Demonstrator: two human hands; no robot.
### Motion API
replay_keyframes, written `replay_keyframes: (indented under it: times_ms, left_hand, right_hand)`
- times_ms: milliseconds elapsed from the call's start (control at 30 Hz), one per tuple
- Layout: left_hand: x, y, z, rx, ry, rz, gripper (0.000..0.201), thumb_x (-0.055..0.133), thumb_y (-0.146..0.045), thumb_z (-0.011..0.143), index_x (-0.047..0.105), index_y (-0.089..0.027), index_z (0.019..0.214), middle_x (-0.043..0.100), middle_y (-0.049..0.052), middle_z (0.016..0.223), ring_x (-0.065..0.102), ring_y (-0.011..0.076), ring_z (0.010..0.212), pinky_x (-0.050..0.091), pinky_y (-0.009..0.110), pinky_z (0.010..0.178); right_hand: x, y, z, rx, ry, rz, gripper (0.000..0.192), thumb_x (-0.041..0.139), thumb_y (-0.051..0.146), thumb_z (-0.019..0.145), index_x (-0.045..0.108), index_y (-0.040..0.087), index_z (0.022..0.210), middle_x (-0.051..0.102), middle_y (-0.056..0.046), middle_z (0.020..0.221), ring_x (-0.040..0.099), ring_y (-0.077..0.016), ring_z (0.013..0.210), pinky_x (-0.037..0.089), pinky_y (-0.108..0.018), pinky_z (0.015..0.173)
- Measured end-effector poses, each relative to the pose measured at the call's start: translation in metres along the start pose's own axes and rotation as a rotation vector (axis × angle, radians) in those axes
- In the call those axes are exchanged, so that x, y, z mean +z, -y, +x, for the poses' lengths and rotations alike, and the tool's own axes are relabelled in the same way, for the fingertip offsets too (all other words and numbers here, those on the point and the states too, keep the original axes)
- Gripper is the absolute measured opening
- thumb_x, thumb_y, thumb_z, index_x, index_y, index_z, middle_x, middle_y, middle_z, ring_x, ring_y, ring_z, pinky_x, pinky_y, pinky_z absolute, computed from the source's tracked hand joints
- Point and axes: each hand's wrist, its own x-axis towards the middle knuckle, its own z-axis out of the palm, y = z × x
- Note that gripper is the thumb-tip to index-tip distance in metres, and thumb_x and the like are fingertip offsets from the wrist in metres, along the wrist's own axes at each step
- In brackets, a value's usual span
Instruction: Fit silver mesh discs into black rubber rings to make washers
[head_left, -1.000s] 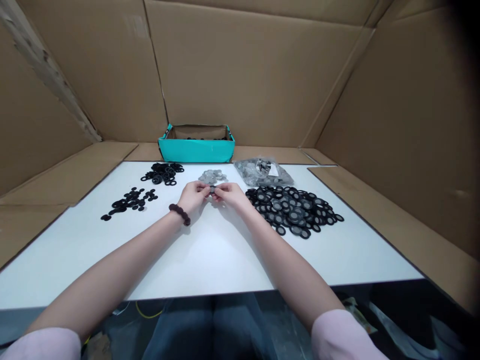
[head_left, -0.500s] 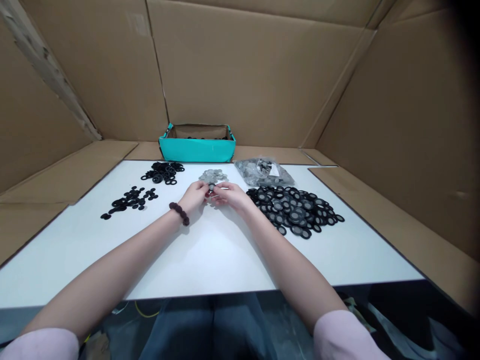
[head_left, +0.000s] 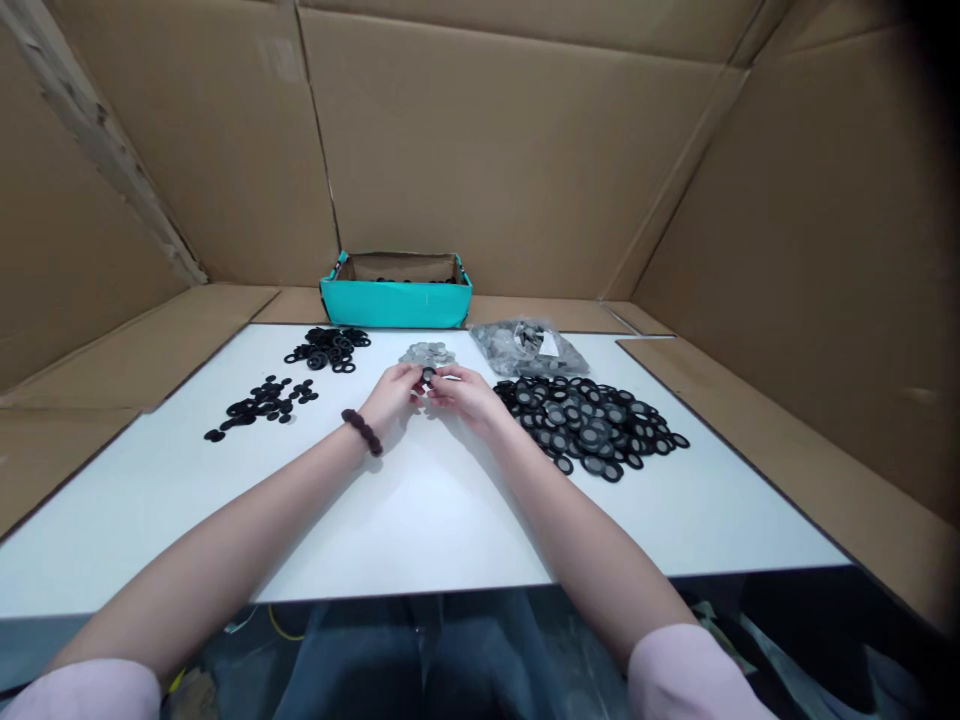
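Head view, forward-down over table point(head_left: 405, 530) (right edge perhaps obstructed).

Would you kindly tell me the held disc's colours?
The held disc is black around a grey centre, in the head view.

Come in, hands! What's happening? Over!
Left hand, right hand: both holding one small round black, grey-centred disc. Flat grey discs piled just beyond. Nothing seen blocking.

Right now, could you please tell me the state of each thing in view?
Left hand: pinching a black-rimmed disc
Right hand: fingertips on that disc
Black-rimmed disc: held between both hands
Teal box: open-topped, dark pieces inside
Clear bag: grey pieces inside, closure unclear
Grey discs: loosely piled
Black rings: loosely heaped
Small black pieces: scattered
Grey-centred rings: heaped
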Motion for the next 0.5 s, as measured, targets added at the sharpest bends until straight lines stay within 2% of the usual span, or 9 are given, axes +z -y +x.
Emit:
replay_keyframes:
  times_ms: [100, 200, 333, 500]
  left_hand:
    - [0.0000, 0.0014, 0.0015, 0.057, -0.007, 0.085, 0.013, 0.055, -0.024, 0.076, 0.056, -0.015, 0.067, 0.057, 0.002, 0.061, 0.053, 0.0129, 0.058, 0.039, 0.025, 0.058]
    - [-0.0021, 0.0020, 0.0025, 0.074, -0.031, 0.101, 0.013, 0.056, -0.024, 0.075, 0.055, -0.015, 0.067, 0.057, 0.002, 0.062, 0.053, 0.0129, 0.059, 0.039, 0.026, 0.058]
    - [-0.0044, 0.0013, 0.0009, 0.020, 0.022, -0.005, 0.016, 0.056, -0.026, 0.076, 0.058, -0.014, 0.068, 0.059, 0.004, 0.066, 0.053, 0.0131, 0.063, 0.039, 0.025, 0.059]
    - [-0.0059, 0.0008, -0.0005, -0.058, 0.109, -0.143, 0.016, 0.057, -0.027, 0.076, 0.061, -0.014, 0.068, 0.060, 0.005, 0.068, 0.055, 0.0139, 0.064, 0.040, 0.025, 0.057]
  right_hand:
    - [0.0012, -0.0027, 0.0007, -0.015, -0.045, 0.020, 0.016, 0.061, 0.000, 0.073, 0.055, 0.014, 0.067, 0.061, 0.000, 0.050, 0.059, -0.0091, 0.049, 0.051, -0.019, 0.053]
    - [0.0004, -0.0015, 0.0003, -0.033, -0.012, 0.034, 0.015, 0.059, 0.001, 0.076, 0.056, 0.013, 0.067, 0.063, -0.002, 0.052, 0.061, -0.0099, 0.052, 0.052, -0.019, 0.056]
    - [-0.0041, 0.0002, 0.0022, -0.042, 0.065, 0.035, 0.014, 0.055, 0.007, 0.081, 0.058, 0.012, 0.068, 0.064, -0.003, 0.055, 0.062, -0.0099, 0.054, 0.051, -0.019, 0.055]
    - [-0.0077, -0.0013, 0.0070, -0.033, 0.117, 0.048, 0.013, 0.059, 0.008, 0.078, 0.060, 0.012, 0.066, 0.063, -0.003, 0.056, 0.061, -0.0096, 0.055, 0.050, -0.019, 0.055]
